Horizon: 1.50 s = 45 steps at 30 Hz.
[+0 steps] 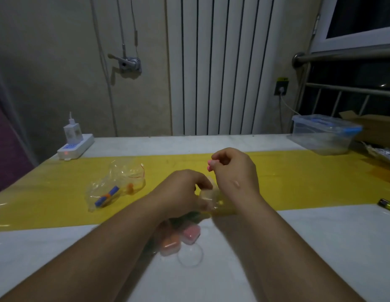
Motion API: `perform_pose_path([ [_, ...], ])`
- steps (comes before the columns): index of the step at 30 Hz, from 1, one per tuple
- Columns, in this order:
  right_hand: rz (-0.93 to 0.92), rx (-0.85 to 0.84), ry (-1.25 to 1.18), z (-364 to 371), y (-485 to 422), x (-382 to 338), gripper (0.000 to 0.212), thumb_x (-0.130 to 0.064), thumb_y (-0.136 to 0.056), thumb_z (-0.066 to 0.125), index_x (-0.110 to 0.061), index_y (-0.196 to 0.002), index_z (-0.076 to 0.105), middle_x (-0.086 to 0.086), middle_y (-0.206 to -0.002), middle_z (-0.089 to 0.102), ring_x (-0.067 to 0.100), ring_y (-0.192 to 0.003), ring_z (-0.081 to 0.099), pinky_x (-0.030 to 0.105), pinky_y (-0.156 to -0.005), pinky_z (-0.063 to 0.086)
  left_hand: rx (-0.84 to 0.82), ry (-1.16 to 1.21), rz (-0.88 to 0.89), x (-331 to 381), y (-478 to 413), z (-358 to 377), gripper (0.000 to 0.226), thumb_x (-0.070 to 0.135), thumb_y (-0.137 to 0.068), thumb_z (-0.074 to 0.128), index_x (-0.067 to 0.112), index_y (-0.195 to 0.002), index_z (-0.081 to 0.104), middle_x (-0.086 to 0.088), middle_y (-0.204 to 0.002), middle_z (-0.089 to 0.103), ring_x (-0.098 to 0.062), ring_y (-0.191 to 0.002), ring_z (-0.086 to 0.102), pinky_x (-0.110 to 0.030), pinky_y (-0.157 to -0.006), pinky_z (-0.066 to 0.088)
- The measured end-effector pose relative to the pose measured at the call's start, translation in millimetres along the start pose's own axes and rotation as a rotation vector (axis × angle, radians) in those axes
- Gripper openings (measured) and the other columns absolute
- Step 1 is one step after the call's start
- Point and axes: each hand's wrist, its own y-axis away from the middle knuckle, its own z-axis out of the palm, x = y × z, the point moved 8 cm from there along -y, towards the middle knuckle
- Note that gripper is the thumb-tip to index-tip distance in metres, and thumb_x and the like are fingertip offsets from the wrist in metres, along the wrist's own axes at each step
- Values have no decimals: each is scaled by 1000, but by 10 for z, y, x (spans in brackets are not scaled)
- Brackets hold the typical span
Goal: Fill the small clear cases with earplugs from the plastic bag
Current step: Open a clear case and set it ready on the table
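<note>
Pink foam shows at the fingertips of the right hand (pixel 233 168), which pinches a single earplug (pixel 210 166) and holds it raised just above and beyond the left hand (pixel 183 190). The plug is small and blurred, but its long axis looks roughly upright, with the free end pointing down toward the left hand, as if lined up to go in end first.

The left hand curls round what looks like a small clear case (pixel 211 202), gripping it just beside the right wrist, with a yellow speck visible inside. Holding it off the tabletop (pixel 320 247) probably brings its opening up to meet the plug. Whether the opening faces upward I cannot tell.

Under the left forearm, close to the body, lie an orange-filled case (pixel 170 244) and a pink-filled case (pixel 190 233), touching or nearly so. A clear round piece (pixel 190 257) lies just nearer than them. These seem to be set aside as finished work.

Well out to the left of the left hand the plastic bag (pixel 115 186) lies slack on the yellow strip (pixel 298 182), within easy reach. Blue and orange plugs inside it lie slantwise, so there is stock left to pack.
</note>
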Motion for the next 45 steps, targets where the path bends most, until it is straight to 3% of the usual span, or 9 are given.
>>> perform_pose_path([
  [3, 0, -72, -89, 156, 83, -57, 17, -13, -90, 62, -27, -81, 63, -7, -70, 70, 15, -71, 68, 36, -71, 58, 81, 199, -52, -228, 163, -247, 42, 21, -77, 80, 34, -113, 63, 14, -94, 62, 1, -73, 55, -8, -61, 45],
  [5, 4, -157, -147, 292, 160, -99, 21, -9, -89, 61, -27, -82, 68, -5, -68, 70, 19, -69, 69, 43, -74, 60, 99, 413, -79, -350, 319, -370, 41, 11, -86, 71, 38, -116, 61, 2, -98, 63, -7, -76, 58, -26, -71, 57],
  [7, 7, -237, -142, 417, 239, -136, 24, -7, -86, 61, -27, -79, 72, -7, -68, 71, 21, -71, 70, 45, -76, 60, 112, 541, -98, -455, 485, -469, 38, 9, -92, 64, 40, -115, 63, 0, -100, 62, -14, -79, 62, -39, -74, 59],
  [15, 84, -354, -284, 628, 499, -282, 33, 4, -78, 56, -21, -70, 75, 3, -71, 73, 18, -68, 66, 39, -74, 58, 271, 791, -129, -767, 768, -557, 41, -9, -86, 64, 25, -110, 64, -3, -112, 67, -29, -98, 69, -58, -86, 54],
  [23, 91, -372, -331, 670, 552, -311, 22, -8, -87, 59, -5, -73, 75, 15, -74, 72, 17, -64, 61, 35, -65, 52, 346, 839, -75, -702, 775, -571, 49, -11, -81, 68, 30, -109, 69, 3, -97, 73, -17, -94, 70, -42, -82, 60],
  [28, 102, -443, -343, 739, 595, -299, 29, -28, -91, 65, -4, -78, 76, 6, -66, 67, 15, -62, 59, 30, -62, 50, 373, 818, -36, -691, 781, -639, 48, -15, -77, 70, 22, -107, 68, 7, -102, 73, -10, -93, 70, -38, -81, 60],
  [32, 88, -463, -365, 757, 611, -317, 10, -14, -86, 71, -6, -87, 77, 6, -69, 70, 12, -64, 63, 26, -63, 55, 353, 781, -24, -688, 764, -621, 49, -12, -79, 69, 27, -110, 69, 8, -105, 72, -25, -91, 70, -45, -77, 60],
  [39, 82, -409, -400, 729, 576, -300, 11, -4, -88, 67, -5, -95, 76, 9, -72, 70, 7, -60, 63, 19, -60, 55, 375, 950, -43, -752, 755, -593, 42, -8, -87, 63, 24, -113, 69, 1, -103, 75, -14, -96, 70, -23, -78, 56],
  [45, 13, -351, -230, 698, 542, -252, 9, -16, -85, 71, -19, -81, 78, 5, -69, 72, 14, -61, 62, 36, -67, 57, 375, 879, -62, -710, 764, -598, 21, 23, -76, 76, 21, -97, 74, 4, -95, 76, -9, -93, 70, -32, -79, 59],
])
